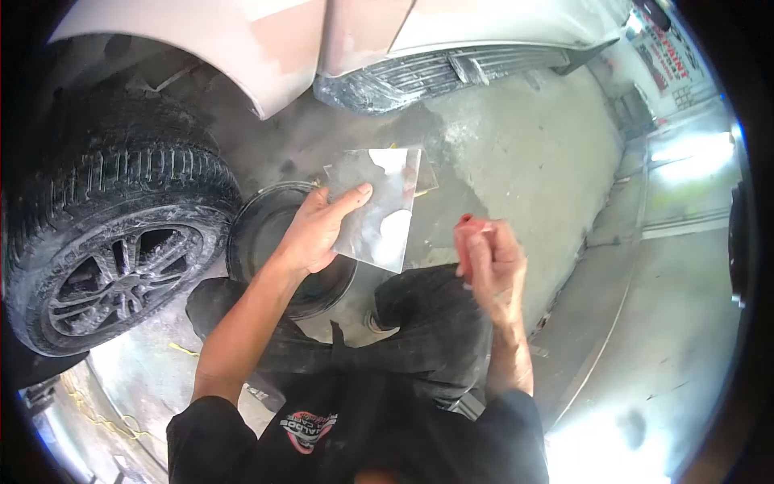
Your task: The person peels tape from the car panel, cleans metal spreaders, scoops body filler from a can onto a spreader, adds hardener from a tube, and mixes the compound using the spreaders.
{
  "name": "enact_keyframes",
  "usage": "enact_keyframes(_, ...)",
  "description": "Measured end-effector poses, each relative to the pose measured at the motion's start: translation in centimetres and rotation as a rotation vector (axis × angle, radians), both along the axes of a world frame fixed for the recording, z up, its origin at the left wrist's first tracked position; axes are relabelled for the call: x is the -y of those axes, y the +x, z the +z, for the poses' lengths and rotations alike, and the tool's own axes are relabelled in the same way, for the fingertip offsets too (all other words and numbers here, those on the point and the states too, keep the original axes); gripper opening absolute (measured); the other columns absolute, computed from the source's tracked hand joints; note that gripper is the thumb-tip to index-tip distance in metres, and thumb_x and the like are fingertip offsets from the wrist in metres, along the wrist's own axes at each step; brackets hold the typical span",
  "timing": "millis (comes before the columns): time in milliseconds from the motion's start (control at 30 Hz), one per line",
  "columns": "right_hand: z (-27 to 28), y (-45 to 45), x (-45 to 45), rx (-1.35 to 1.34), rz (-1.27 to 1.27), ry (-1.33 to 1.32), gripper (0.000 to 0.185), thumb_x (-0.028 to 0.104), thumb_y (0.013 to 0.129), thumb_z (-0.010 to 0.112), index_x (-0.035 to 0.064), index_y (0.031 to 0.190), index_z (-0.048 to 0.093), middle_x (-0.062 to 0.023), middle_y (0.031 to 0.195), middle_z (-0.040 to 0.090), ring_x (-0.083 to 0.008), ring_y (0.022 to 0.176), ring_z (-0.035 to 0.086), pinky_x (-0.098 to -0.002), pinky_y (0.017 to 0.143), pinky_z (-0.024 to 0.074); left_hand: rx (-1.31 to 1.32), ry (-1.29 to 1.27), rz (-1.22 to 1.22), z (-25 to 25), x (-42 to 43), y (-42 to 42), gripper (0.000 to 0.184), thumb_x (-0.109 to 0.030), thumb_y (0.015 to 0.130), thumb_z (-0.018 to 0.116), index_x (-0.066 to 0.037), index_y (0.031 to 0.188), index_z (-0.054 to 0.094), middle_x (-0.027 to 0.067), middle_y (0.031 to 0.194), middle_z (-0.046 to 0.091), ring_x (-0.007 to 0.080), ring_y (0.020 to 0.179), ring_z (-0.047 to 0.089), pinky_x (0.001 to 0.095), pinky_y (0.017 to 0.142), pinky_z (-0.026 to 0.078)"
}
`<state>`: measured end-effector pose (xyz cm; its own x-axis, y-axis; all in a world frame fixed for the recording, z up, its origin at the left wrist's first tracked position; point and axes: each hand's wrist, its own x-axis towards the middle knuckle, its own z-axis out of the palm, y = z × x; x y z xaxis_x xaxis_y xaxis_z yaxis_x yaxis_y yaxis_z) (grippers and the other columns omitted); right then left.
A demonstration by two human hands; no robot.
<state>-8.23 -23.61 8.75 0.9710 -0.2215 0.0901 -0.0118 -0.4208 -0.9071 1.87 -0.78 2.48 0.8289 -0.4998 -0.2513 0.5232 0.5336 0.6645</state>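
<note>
My left hand [316, 230] grips a flat, clear-grey rectangular plate [371, 211] by its left edge, thumb lying on top. White patches show on the plate; I cannot tell whether they are glare or a smear. To the right of it, apart from the plate, my right hand [501, 262] is closed around a small red tube-like thing [466, 240]. Its exact kind is partly hidden by the fingers. Both hands are above my lap, in front of the car body [282, 48].
A dusty wheel [121, 278] stands close at my left. Beneath my left hand is a round black tub-like thing [242, 250] on the concrete floor [516, 145]. The car's side step [419, 77] runs ahead. A light-coloured wall [685, 266] rises on the right.
</note>
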Motion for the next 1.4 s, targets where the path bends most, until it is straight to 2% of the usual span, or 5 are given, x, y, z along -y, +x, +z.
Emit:
enact_keyframes(167, 0.1, -0.5, -2.5, -0.160, 0.090, 0.296, 0.027, 0.014, 0.100, 0.058, -0.0018, 0.123, 0.059, -0.0048, 0.083, 0.065, -0.0065, 0.057, 0.056, -0.0215, 0.047, 0.0468, -0.067, 0.004, 0.019, 2.3, -1.4, 0.1, 0.034, -0.016, 0.094, 0.070, 0.003, 0.121, 0.060, 0.0087, 0.108, 0.069, 0.0160, 0.090, 0.070, 0.0334, 0.076, 0.060)
enact_keyframes(733, -2.5, -2.7, -2.3, -0.255, 0.377, 0.614, 0.039, 0.035, 0.100, 0.060, -0.0022, 0.088, 0.058, -0.0032, 0.053, 0.053, -0.0105, 0.040, 0.048, -0.0255, 0.043, 0.0437, 0.144, 0.044, -0.197, 0.6, -0.9, -0.8, 0.039, -0.020, 0.095, 0.069, 0.004, 0.123, 0.060, 0.0069, 0.108, 0.068, 0.0112, 0.092, 0.066, 0.0277, 0.077, 0.054)
enact_keyframes(967, -2.0, -2.7, -2.7, -0.301, 0.390, 0.613, 0.035, 0.031, 0.101, 0.060, -0.0006, 0.086, 0.057, -0.0037, 0.054, 0.054, -0.0102, 0.041, 0.047, -0.0260, 0.045, 0.0445, 0.267, 0.154, -0.141, -1.0, -0.2, -0.8, 0.035, -0.034, 0.092, 0.070, -0.001, 0.101, 0.067, -0.0062, 0.063, 0.050, 0.0024, 0.049, 0.037, 0.0265, 0.042, 0.024)
enact_keyframes(1167, -2.3, -2.7, -2.6, -0.314, 0.373, 0.605, 0.035, 0.030, 0.101, 0.060, -0.0005, 0.085, 0.057, -0.0045, 0.054, 0.054, -0.0101, 0.041, 0.047, -0.0249, 0.044, 0.0423, 0.200, 0.120, -0.214, 0.3, -1.0, -0.8, 0.046, -0.025, 0.093, 0.071, 0.006, 0.124, 0.059, 0.0075, 0.105, 0.069, 0.0105, 0.090, 0.065, 0.0257, 0.075, 0.052)
enact_keyframes(1400, -2.4, -2.6, -2.5, -0.333, 0.360, 0.610, 0.034, 0.030, 0.100, 0.061, -0.0015, 0.086, 0.058, -0.0055, 0.054, 0.054, -0.0107, 0.040, 0.048, -0.0260, 0.041, 0.0428, 0.243, 0.043, -0.121, 0.4, -0.3, -1.1, 0.031, -0.026, 0.094, 0.068, 0.003, 0.104, 0.068, -0.0004, 0.080, 0.063, 0.0045, 0.064, 0.052, 0.0253, 0.053, 0.040)
